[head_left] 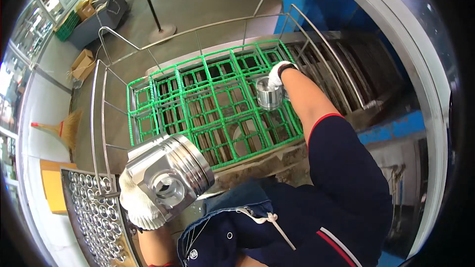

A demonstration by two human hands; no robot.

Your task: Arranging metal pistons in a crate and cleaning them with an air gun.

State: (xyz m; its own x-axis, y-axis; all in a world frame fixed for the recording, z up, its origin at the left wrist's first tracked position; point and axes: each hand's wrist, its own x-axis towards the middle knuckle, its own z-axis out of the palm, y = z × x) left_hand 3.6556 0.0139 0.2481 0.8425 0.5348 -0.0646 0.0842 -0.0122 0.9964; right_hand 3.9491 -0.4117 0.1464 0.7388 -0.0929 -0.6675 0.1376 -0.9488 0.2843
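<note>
A large shiny metal piston (173, 173) with ring grooves and a pin bore is tilted close to me at the lower left. My left hand (138, 198), in a white knit glove, is closed round its far-left side; part of the fingers is hidden behind it. Over the right part of a green-coated wire rack (213, 89), my right hand (279, 75), also gloved, grips a second piston (269, 97) by its upper edge. That piston stands roughly upright in or just above a rack cell; which of the two I cannot tell.
The rack lies on a roller conveyor (346, 69) with a metal guard rail (198, 32) along its far side. At the lower left a tray (94, 212) holds many metal rings or round parts. A blue machine (316, 0), broom (67, 127) and cardboard box (83, 65) stand around.
</note>
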